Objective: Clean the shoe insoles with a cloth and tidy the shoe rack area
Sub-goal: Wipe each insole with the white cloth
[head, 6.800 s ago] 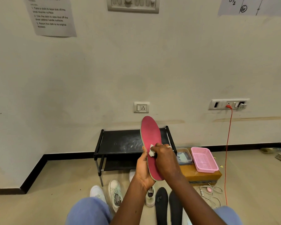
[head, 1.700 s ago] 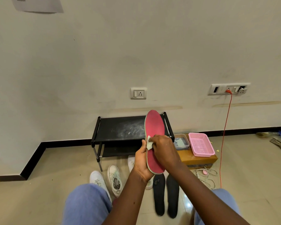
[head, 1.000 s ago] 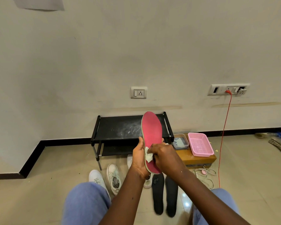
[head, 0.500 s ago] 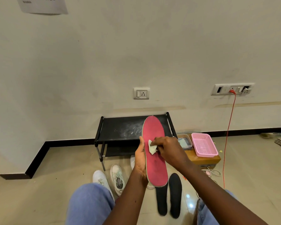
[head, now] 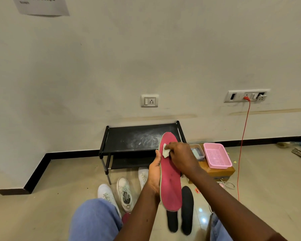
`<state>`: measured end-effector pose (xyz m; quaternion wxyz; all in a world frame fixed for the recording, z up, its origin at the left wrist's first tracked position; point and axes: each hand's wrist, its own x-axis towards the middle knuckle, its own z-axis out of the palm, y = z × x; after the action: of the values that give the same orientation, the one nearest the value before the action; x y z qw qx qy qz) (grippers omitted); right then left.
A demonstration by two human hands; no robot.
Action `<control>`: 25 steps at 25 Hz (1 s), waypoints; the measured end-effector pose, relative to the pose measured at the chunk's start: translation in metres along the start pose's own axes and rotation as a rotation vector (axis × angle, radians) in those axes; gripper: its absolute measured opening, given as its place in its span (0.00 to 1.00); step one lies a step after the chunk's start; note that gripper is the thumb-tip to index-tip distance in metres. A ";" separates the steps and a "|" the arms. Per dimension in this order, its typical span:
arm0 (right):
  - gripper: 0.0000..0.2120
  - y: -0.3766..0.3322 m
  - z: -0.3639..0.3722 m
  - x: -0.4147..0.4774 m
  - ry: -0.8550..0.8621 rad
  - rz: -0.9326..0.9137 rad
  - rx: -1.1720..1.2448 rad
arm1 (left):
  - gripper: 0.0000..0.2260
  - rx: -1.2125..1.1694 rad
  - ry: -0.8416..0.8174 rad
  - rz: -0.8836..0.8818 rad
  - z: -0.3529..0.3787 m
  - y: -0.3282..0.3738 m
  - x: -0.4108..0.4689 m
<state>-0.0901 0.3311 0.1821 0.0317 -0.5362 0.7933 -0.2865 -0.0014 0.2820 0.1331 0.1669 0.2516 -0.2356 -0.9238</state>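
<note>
Red insole (head: 170, 180), white cloth (head: 165, 151), black rack (head: 129, 138), pink perforated basket (head: 216, 156)

pink basket (head: 215, 156), wall socket (head: 149, 100), paper notice (head: 42, 6)

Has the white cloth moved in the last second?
Yes: the cloth went up the pink insole, from below the rack's top shelf to level with it.
</note>
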 end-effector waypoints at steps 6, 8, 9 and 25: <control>0.12 0.003 -0.001 0.007 0.063 -0.015 0.007 | 0.24 0.053 -0.005 -0.002 -0.003 0.001 0.003; 0.12 0.003 0.001 -0.004 0.039 -0.062 0.035 | 0.25 0.052 -0.001 0.006 -0.006 0.002 0.008; 0.12 0.002 0.002 -0.012 0.021 -0.084 0.031 | 0.25 0.037 -0.010 0.003 -0.004 0.004 0.008; 0.13 0.010 0.005 0.012 0.055 -0.063 -0.165 | 0.21 -0.042 0.046 -0.044 -0.014 -0.007 0.017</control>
<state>-0.1017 0.3213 0.1765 -0.0435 -0.5538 0.7975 -0.2354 -0.0091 0.2755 0.1126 0.1570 0.2744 -0.2068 -0.9259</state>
